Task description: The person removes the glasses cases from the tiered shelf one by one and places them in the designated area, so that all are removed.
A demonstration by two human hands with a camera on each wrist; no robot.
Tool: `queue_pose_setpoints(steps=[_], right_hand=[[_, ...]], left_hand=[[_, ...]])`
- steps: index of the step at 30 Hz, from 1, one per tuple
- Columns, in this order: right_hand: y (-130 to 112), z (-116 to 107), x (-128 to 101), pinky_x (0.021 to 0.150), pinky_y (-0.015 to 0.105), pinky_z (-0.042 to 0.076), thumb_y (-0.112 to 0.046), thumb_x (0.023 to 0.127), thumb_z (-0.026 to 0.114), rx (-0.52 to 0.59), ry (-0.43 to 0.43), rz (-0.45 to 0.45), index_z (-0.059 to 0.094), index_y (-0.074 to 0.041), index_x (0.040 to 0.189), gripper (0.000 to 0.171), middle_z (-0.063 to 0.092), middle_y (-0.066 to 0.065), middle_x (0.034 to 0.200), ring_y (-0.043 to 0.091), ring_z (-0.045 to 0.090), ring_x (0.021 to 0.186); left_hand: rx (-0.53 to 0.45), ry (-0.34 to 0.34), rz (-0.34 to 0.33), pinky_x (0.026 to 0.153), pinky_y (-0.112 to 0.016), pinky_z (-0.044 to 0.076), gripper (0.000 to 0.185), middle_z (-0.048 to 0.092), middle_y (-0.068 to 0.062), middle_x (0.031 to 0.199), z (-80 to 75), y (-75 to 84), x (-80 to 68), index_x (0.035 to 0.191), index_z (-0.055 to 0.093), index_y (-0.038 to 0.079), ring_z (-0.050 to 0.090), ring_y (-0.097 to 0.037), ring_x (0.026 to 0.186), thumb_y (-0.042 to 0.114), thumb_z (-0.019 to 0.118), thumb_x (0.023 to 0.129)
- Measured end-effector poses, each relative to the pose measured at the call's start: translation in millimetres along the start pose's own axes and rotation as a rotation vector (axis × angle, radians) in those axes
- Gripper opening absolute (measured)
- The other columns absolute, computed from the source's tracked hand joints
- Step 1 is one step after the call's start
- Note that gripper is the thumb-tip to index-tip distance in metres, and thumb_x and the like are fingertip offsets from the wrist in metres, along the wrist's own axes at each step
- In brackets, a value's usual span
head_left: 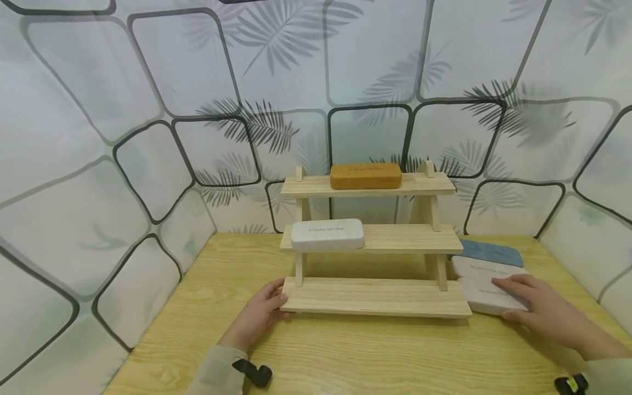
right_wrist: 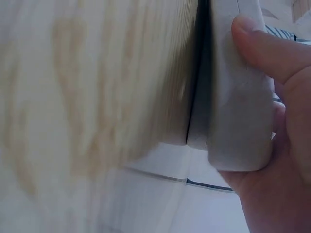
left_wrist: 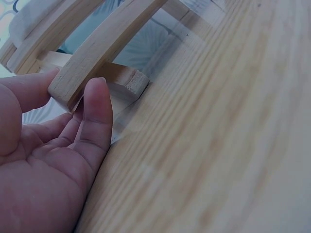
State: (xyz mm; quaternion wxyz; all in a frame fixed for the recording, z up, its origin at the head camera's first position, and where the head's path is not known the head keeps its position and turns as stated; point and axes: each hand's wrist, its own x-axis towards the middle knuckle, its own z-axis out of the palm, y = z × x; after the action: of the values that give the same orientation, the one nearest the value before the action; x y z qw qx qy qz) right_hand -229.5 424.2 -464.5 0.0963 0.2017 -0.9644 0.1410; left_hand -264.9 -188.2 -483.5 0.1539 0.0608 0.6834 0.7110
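A three-tier wooden display stand (head_left: 375,296) stands on the table. My left hand (head_left: 259,312) grips the left end of its lowest shelf; the left wrist view shows the thumb and fingers at the shelf's end (left_wrist: 73,73). An orange-brown glasses case (head_left: 365,176) lies on the top tier, and a white glasses case (head_left: 328,235) on the left of the middle one. To the stand's right, my right hand (head_left: 543,312) holds the front white glasses case (head_left: 486,296), thumb on its near side (right_wrist: 240,107). Another white case (head_left: 486,267) and a blue case (head_left: 491,252) lie behind it.
The wood-grain table (head_left: 345,356) runs back to a patterned curtain (head_left: 296,126) with leaves and dark outlines, which also closes in both sides. The right-hand cases lie close against the stand's right end.
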Motion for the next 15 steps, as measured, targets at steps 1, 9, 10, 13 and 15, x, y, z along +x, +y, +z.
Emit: queue_pose_setpoints(steps=[1,9,10,13,15], right_hand=[[0,1,1,0.084,0.063,0.044,-0.032,0.081,0.085,-0.002,-0.008,0.005,0.061,-0.004,0.137,0.067,0.054,0.023,0.127,0.047,0.052,0.112],[9,2,5,0.087,0.069,0.041,-0.022,0.08,0.086,-0.045,-0.045,0.024,0.059,0.0,0.136,0.066,0.049,0.032,0.132,0.055,0.048,0.114],[10,2,5,0.088,0.069,0.041,-0.019,0.08,0.086,-0.043,-0.04,0.019,0.059,0.0,0.136,0.065,0.049,0.033,0.132,0.056,0.048,0.115],[12,0,6,0.09,0.07,0.039,-0.014,0.08,0.084,-0.019,-0.044,0.02,0.058,0.001,0.137,0.064,0.048,0.035,0.134,0.058,0.045,0.118],[13,0,6,0.09,0.07,0.038,-0.011,0.081,0.083,0.002,-0.048,0.029,0.058,0.0,0.137,0.063,0.047,0.034,0.136,0.059,0.044,0.12]], left_hand=[[-0.002,-0.001,0.0,0.084,-0.036,0.053,0.06,0.047,-0.023,0.133,-0.1,0.0,-0.2,0.156,0.026,-0.001,0.059,-0.024,0.107,0.016,0.053,0.106],[0.007,-0.007,0.004,0.085,-0.036,0.053,0.061,0.048,-0.024,0.134,-0.4,-0.5,-0.6,0.156,0.025,-0.002,0.059,-0.025,0.109,0.018,0.054,0.106],[0.007,-0.008,0.005,0.085,-0.036,0.053,0.061,0.048,-0.024,0.134,-0.5,-0.7,-0.4,0.156,0.025,-0.002,0.059,-0.025,0.109,0.018,0.053,0.106],[0.008,-0.005,0.004,0.085,-0.036,0.053,0.061,0.048,-0.024,0.133,-0.5,-1.0,0.2,0.156,0.025,-0.002,0.059,-0.025,0.109,0.018,0.054,0.106],[0.008,-0.001,0.002,0.086,-0.036,0.053,0.061,0.048,-0.024,0.133,-0.6,-1.1,0.5,0.156,0.025,-0.001,0.059,-0.025,0.109,0.018,0.054,0.106]])
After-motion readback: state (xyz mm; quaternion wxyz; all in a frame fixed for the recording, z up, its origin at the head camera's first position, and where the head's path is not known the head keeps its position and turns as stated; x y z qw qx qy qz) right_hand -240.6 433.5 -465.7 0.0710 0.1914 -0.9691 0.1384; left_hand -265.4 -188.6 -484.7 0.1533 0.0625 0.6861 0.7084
